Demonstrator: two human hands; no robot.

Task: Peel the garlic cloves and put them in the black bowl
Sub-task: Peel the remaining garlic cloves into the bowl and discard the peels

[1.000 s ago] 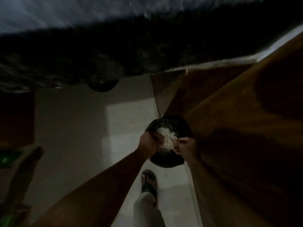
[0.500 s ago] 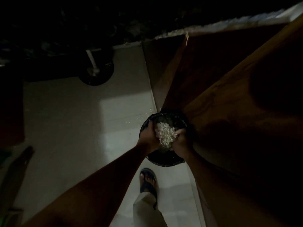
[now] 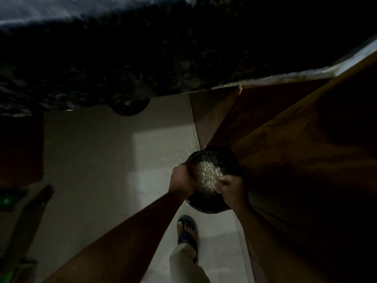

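A pale heap of garlic skins [image 3: 208, 174] is held over a black round container [image 3: 206, 209] low by the floor. My left hand [image 3: 182, 178] cups the heap's left side with curled fingers. On the right side, my right hand [image 3: 232, 188] grips the heap, fingertips pressed into the skins. The light is dim, so I cannot make out single cloves. The hands hide much of the container's inside.
A dark speckled counter [image 3: 142, 58] runs across the top. A wooden cabinet door [image 3: 295, 150] stands open on the right, beside the container. Below are pale floor tiles [image 3: 102, 160] with scattered skin bits [image 3: 183, 152], and my foot in a blue sandal [image 3: 186, 231].
Half a second ago both hands were pressed together on the heap. Now they sit slightly apart, the right hand lower. The view has tilted up toward the counter.
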